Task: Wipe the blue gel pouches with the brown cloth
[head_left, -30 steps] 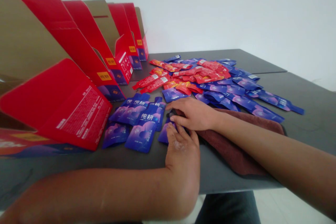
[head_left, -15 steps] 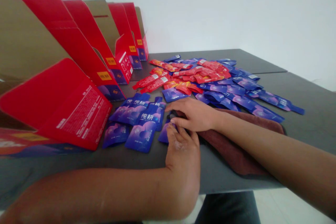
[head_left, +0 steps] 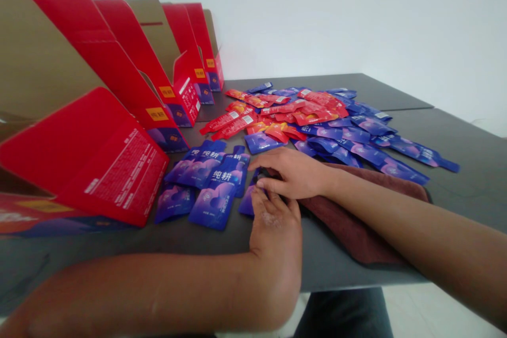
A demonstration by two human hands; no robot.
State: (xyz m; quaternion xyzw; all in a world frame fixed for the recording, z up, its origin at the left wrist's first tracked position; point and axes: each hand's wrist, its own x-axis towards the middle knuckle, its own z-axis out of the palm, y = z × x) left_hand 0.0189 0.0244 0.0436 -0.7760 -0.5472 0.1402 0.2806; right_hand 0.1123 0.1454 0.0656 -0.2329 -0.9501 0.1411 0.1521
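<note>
A blue pouch (head_left: 247, 202) lies at the left end of a dark red cloth (head_left: 348, 227) on the dark table (head_left: 467, 190). My right hand (head_left: 295, 173) reaches in from the right across the cloth, fingers together and thumb pinched onto the pouch's top end. My left hand (head_left: 275, 232) comes from the lower left. Its fingertips are tucked under the right hand and closed on the same pouch. Just left of the hands, several blue pouches (head_left: 216, 177) lie side by side.
A heap of red and blue pouches (head_left: 312, 121) covers the middle of the table. Open red cartons (head_left: 91, 153) stand in a row along the left, the nearest with its flap down. The table's front edge runs just under my left wrist.
Almost nothing has moved. The dark cap that showed between my right fingers and thumb is now covered by them.
</note>
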